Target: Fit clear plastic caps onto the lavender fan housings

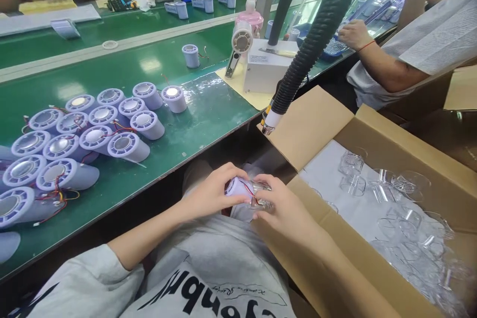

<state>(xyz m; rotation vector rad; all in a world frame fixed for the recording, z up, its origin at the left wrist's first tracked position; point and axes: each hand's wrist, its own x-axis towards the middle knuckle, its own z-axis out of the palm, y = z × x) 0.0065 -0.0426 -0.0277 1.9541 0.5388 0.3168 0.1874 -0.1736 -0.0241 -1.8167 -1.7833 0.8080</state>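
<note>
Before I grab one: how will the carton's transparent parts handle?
The transparent parts look thin-walled, so probably light and possibly fragile. Their glossy surfaces may be slippery, and rounded ones could roll on the white liner.

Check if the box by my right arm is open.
Open: the box has flaps spread, and clear plastic parts show inside.

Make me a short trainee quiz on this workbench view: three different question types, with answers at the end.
1. What does the person's left hand hold?
A) a black corrugated hose
B) a lavender cylindrical housing
C) a sheet of paper

2. True or false: clear plastic parts lie inside the open cardboard box.

3. Fill in the blank: The bench top beneath the grouped lavender housings is coloured ____.

Key: 1. B; 2. True; 3. green.
</note>
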